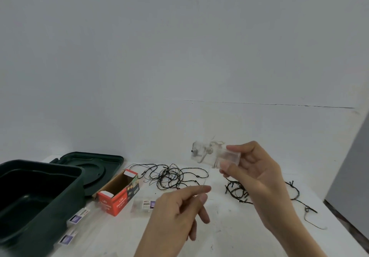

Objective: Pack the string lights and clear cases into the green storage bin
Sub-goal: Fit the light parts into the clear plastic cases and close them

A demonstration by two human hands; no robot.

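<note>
Clear case [217,155] gripped at one end by right hand [257,177], held up well right of green storage bin [40,167], long axis pointed toward bin. Thin wire [206,175] from case pinched by left hand [179,207], nearer bin. String lights [171,175] tangled on surface [239,226] between.

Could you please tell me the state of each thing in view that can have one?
green bin: open, looks empty.
lid: off, lying behind the bin.
red box: open, on the table.
string lights: loose, tangled on the table.
clear case: lifted, gripped by the right hand.
thin wire: pinched by the left hand.
labelled case: lying on the table, unpacked.
</note>
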